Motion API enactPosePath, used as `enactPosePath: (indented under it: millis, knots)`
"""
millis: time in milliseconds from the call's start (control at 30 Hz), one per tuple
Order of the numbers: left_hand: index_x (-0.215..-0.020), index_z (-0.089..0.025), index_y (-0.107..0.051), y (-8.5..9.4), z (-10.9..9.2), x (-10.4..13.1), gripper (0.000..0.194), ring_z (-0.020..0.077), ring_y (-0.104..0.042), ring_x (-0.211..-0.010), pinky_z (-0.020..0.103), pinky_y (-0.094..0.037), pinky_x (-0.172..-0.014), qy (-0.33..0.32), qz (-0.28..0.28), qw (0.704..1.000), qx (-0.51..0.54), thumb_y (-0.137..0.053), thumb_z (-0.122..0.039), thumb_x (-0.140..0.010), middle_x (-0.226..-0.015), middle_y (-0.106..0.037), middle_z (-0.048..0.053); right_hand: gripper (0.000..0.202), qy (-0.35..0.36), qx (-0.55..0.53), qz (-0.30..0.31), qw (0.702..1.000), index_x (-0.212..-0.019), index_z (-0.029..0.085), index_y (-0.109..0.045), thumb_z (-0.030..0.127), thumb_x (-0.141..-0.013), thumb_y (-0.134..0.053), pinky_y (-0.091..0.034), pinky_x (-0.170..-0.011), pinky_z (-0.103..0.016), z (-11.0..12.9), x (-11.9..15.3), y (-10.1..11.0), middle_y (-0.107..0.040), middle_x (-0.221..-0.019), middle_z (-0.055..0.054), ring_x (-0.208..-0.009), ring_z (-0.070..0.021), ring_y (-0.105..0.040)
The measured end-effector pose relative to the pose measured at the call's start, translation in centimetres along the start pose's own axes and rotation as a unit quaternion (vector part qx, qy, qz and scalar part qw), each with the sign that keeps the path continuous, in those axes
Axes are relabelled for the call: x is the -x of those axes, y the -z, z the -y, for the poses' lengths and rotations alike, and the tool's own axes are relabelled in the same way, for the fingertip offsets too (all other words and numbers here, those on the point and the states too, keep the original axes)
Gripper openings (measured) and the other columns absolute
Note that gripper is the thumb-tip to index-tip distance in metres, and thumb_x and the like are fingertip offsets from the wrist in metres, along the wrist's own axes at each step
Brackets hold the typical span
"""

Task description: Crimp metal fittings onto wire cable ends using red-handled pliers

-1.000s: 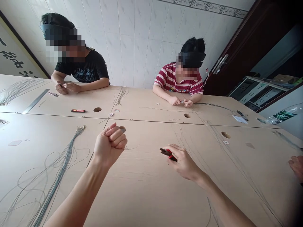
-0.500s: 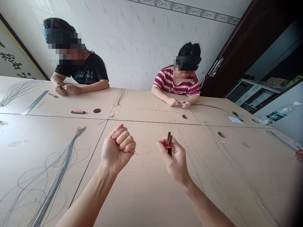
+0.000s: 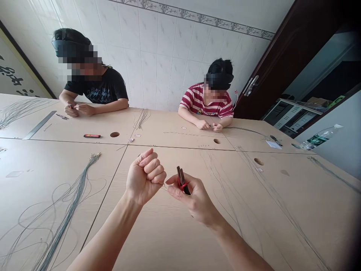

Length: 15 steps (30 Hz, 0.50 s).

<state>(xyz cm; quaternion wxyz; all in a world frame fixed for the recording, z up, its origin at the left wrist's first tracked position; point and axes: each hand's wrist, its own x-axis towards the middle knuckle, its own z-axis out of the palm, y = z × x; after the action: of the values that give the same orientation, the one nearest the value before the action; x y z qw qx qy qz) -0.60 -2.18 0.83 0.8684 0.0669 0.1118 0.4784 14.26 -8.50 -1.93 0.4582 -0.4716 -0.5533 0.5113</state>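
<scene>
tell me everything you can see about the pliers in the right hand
The pliers are small, with dark metal jaws and red on the handles where they show between the fingers. The right hand grips them around the handles, above the wooden table, so most of the handles is hidden. The jaws point up and slightly away and look nearly closed, with nothing visibly between them. The left hand, a closed fist, sits close beside them; a thin wire runs between the hands.

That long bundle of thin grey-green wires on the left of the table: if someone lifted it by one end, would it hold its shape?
Probably not. The wire bundle lies in loose curves with stray loops spreading beside it, so it likely droops and tangles. The strands look very thin, so probably light. On the smooth table, it would likely slide easily.
</scene>
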Motion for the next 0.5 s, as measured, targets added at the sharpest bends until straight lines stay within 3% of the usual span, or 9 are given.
enactPosePath:
  millis: [500]
  knots:
    - [-0.055, -0.024, -0.016, 0.02, 0.41, 0.58, 0.044, 0.0094, -0.001, -0.043, 0.025, -0.008, -0.036, 0.02, 0.026, 0.999, 0.027, -0.027, -0.02, -0.097, -0.047, -0.005, -0.009, 0.027, 0.038, 0.028, 0.002, 0.999, -0.072, 0.02, -0.051, 0.04, -0.085, -0.063, -0.031, -0.054, -0.025, 0.52, 0.89, -0.69, -0.039, -0.063, 0.004, -0.059, -0.01, -0.033]
